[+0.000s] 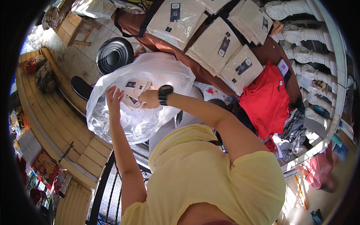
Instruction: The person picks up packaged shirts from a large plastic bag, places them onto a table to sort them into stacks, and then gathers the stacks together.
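Observation:
A big clear plastic bag lies open in front of me, with folded cream garment packs inside it. My left hand is at the bag's left side, fingers on the plastic and the packs. My right hand, with a black wristwatch on the wrist, reaches into the bag's mouth and grips a pack. Whether the left hand really grips the pack or only touches it is unclear.
Several flat cream garment packs lie on a brown table beyond the bag. A red shirt and grey clothes lie at the right. A dark round tray and a wooden stool stand on the tiled floor.

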Demonstrator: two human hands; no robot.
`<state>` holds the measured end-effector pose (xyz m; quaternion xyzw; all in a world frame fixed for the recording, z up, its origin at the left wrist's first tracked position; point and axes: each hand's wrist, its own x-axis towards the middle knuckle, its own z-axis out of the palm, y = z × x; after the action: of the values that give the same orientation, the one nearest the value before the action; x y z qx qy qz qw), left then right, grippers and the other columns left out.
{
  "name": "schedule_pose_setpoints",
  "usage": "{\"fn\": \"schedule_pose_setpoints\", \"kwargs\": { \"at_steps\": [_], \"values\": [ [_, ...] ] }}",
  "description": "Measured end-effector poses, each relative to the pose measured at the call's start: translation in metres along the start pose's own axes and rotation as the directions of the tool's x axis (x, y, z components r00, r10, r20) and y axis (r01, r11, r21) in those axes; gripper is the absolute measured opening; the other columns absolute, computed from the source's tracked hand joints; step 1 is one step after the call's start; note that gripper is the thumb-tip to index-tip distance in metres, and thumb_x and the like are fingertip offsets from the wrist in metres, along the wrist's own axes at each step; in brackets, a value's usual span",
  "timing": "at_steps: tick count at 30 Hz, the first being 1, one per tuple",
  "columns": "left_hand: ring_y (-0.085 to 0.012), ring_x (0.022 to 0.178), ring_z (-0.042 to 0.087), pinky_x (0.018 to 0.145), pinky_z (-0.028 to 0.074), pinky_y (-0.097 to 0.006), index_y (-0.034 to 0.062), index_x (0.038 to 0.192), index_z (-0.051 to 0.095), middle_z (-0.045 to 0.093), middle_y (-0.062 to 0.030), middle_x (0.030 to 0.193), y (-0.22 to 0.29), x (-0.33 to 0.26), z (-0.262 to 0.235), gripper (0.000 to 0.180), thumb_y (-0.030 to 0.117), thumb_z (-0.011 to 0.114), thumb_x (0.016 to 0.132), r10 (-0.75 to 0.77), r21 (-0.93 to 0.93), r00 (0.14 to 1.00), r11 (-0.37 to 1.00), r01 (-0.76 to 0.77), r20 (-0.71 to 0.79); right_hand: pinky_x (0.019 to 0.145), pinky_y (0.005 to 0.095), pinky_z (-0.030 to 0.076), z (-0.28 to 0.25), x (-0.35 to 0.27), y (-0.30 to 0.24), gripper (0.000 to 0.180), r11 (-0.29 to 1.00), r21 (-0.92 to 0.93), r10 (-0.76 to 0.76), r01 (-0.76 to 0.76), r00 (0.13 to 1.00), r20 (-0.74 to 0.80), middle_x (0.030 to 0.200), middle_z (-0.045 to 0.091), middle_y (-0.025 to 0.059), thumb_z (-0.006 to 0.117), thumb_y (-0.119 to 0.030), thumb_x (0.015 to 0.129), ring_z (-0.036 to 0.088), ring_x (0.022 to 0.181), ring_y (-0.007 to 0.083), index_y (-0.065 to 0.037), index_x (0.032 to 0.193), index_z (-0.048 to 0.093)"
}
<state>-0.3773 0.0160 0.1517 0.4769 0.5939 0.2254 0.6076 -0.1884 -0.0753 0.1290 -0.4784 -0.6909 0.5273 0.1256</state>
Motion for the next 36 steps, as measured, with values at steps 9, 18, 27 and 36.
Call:
{"fn": "schedule_pose_setpoints", "kwargs": {
  "at_steps": [9,18,27,36],
  "values": [
    [-0.0257,0.115,0.054,0.095,0.044,-0.036,0.0056,0.138,0.038,0.042,-0.0158,0.139,-0.023,0.067,-0.016,0.059,0.024,0.064,0.088,0.143,-0.005,0.988,0.990,-0.142,0.052,0.089,0.0397,0.049,0.047,0.097,0.089,0.051,0.863,-0.256,0.397,-0.435,0.898,-0.188,0.118,0.058,0.0195,0.055,-0.031,0.083,0.060,0.106,0.0314,-0.002,0.124,0.051],
    [-0.0306,0.121,0.050,0.098,0.042,-0.038,-0.0006,0.132,0.042,0.047,-0.0171,0.133,-0.006,0.074,-0.014,0.050,0.017,0.062,0.090,0.471,0.186,0.880,0.861,-0.473,0.060,0.093,0.0396,0.047,0.065,0.140,0.214,0.049,0.600,-0.301,0.664,-0.741,0.671,-0.330,0.128,0.050,0.0183,0.055,-0.032,0.087,0.054,0.115,0.0309,-0.003,0.126,0.047],
    [-0.0201,0.105,0.058,0.092,0.044,-0.031,-0.0010,0.130,0.045,0.054,-0.0179,0.122,-0.037,0.013,-0.019,0.039,0.019,0.051,0.096,0.153,-0.044,0.954,0.988,-0.147,0.259,0.075,0.0425,0.054,0.075,0.146,0.204,0.024,0.668,-0.405,0.449,-0.624,0.773,-0.449,0.104,0.060,0.0171,0.047,-0.012,0.088,0.065,0.089,0.0337,-0.002,0.105,0.061],
    [-0.0254,0.129,0.038,0.108,0.029,-0.038,0.0086,0.140,0.037,0.038,-0.0156,0.141,-0.134,-0.010,-0.058,0.064,0.054,0.039,0.095,-0.134,-0.064,0.991,0.989,0.132,-0.025,0.066,0.0388,0.053,0.006,-0.029,-0.028,0.014,0.887,-0.436,-0.013,-0.153,0.934,-0.356,0.099,0.053,0.0127,0.052,-0.005,0.082,0.063,0.077,0.0300,-0.003,0.095,0.054]
  ]
}}
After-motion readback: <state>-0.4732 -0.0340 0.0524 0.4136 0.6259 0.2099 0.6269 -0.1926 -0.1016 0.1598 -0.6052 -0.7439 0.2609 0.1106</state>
